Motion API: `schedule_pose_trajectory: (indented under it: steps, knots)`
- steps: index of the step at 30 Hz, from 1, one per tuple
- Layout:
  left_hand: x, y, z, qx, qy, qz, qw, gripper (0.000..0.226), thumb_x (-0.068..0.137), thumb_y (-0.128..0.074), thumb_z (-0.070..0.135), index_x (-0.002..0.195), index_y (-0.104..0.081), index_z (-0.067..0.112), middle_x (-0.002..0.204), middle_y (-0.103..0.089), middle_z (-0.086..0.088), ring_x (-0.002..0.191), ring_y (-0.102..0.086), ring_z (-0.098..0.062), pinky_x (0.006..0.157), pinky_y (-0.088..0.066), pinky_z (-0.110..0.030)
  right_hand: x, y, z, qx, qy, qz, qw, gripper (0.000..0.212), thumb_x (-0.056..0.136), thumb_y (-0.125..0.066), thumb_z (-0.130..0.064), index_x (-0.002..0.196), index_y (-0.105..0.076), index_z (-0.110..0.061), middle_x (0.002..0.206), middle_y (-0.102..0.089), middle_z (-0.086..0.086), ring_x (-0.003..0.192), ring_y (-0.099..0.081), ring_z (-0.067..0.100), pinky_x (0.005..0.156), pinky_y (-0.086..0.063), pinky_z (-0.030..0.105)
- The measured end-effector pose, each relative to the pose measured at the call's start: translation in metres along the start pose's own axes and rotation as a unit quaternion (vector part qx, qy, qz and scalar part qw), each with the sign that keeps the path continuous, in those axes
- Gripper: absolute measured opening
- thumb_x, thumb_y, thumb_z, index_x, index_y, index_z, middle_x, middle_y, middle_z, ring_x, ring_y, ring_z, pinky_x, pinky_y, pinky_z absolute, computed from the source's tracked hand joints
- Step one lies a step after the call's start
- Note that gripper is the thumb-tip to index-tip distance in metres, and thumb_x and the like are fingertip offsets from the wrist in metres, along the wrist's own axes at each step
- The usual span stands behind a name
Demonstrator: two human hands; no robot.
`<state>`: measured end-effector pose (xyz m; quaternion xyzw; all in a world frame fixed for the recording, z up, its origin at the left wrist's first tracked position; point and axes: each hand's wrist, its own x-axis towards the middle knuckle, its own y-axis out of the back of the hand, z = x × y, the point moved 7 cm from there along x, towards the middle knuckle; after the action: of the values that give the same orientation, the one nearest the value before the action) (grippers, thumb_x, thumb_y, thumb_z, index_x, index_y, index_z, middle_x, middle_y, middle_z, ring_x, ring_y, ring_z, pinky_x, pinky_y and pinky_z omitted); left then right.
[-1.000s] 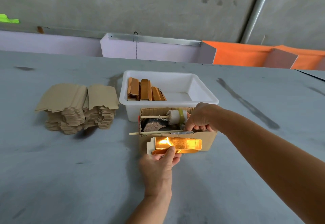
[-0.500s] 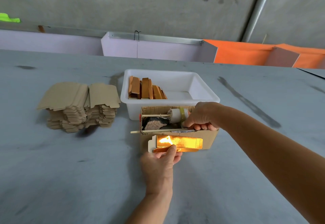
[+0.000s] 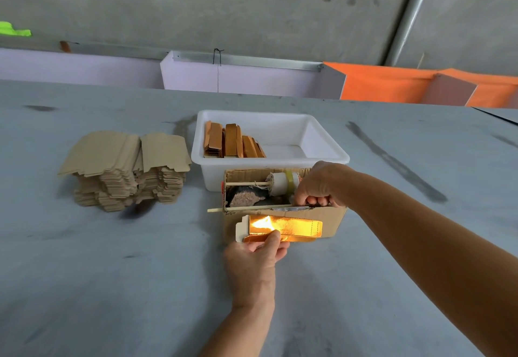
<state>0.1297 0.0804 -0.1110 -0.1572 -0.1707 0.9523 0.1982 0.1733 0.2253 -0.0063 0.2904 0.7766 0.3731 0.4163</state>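
Flat carton blanks (image 3: pixel 126 166) were stacked toward the bench's left, with a white tub (image 3: pixel 322 143) mid-bench. The left hand (image 3: pixel 253 261) pinched a shiny gold carton (image 3: pixel 291 227) against the cardboard box (image 3: pixel 330 220), and the right hand (image 3: pixel 322 184) pinched a grey strip (image 3: pixel 291 209) on its rim.

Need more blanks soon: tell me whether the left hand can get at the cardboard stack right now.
Likely yes, once freed: only bare table lies between the left hand and the cardboard stack, but that hand grips the gold carton.
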Motion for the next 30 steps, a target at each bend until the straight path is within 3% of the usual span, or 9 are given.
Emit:
schedule_pose_trajectory:
  steps: [4, 11, 18, 23, 27, 30]
  knots:
    - [0.0, -0.002, 0.0, -0.002, 0.003, -0.001, 1.0, 0.009, 0.079, -0.069, -0.004, 0.071, -0.066, 0.0, 0.061, -0.07, -0.008, 0.057, -0.07, -0.023, 0.054, -0.057, -0.023, -0.005, 0.0, 0.001, 0.054, -0.01, -0.015, 0.998, 0.035, 0.08, -0.064, -0.002, 0.052, -0.045, -0.011, 0.047, -0.038, 0.0, 0.042, -0.028, 0.009, 0.032, -0.02, 0.01]
    - [0.001, -0.003, -0.002, -0.002, 0.0, -0.002, 1.0, 0.005, 0.079, -0.069, -0.004, 0.075, -0.066, -0.005, 0.061, -0.07, -0.009, 0.057, -0.07, -0.024, 0.053, -0.056, -0.023, -0.012, 0.006, 0.005, 0.131, -0.005, 0.025, 0.991, 0.034, 0.076, -0.065, 0.0, 0.048, -0.049, -0.009, 0.047, -0.04, 0.001, 0.044, -0.03, 0.01, 0.031, -0.02, 0.009]
    - [0.002, -0.005, 0.0, -0.02, 0.003, 0.016, 1.0, 0.016, 0.078, -0.069, -0.008, 0.064, -0.063, -0.001, 0.06, -0.067, -0.014, 0.053, -0.068, -0.024, 0.055, -0.058, -0.027, -0.016, 0.006, 0.007, 0.198, -0.002, 0.091, 0.976, 0.021, 0.067, -0.068, 0.001, 0.06, -0.049, -0.006, 0.061, -0.041, 0.006, 0.053, -0.033, 0.016, 0.044, -0.025, 0.024]
    - [0.003, -0.004, -0.002, -0.013, 0.004, 0.021, 1.0, 0.017, 0.077, -0.07, -0.007, 0.063, -0.063, 0.0, 0.056, -0.067, -0.012, 0.054, -0.068, -0.025, 0.055, -0.058, -0.028, -0.024, 0.003, 0.014, 0.254, 0.015, 0.156, 0.954, 0.015, 0.068, -0.069, -0.005, 0.065, -0.054, -0.007, 0.055, -0.042, 0.002, 0.049, -0.037, 0.014, 0.044, -0.029, 0.022]
    - [0.003, -0.004, -0.003, -0.012, 0.007, 0.016, 1.0, 0.014, 0.077, -0.071, -0.006, 0.067, -0.062, 0.0, 0.054, -0.067, -0.008, 0.054, -0.069, -0.025, 0.054, -0.058, -0.028, -0.031, -0.007, 0.028, 0.308, 0.032, 0.204, 0.929, 0.036, 0.064, -0.066, -0.006, 0.04, -0.042, -0.015, 0.028, -0.028, -0.01, 0.038, -0.028, 0.013, 0.043, -0.023, 0.021]
    - [0.004, -0.003, -0.004, -0.013, 0.019, 0.024, 0.999, 0.013, 0.076, -0.072, -0.006, 0.07, -0.061, -0.003, 0.059, -0.068, -0.013, 0.056, -0.07, -0.026, 0.053, -0.057, -0.026, -0.034, -0.017, 0.034, 0.335, 0.036, 0.229, 0.913, 0.034, 0.065, -0.065, -0.008, 0.038, -0.045, -0.015, 0.028, -0.025, -0.011, 0.041, -0.028, 0.014, 0.045, -0.023, 0.023]
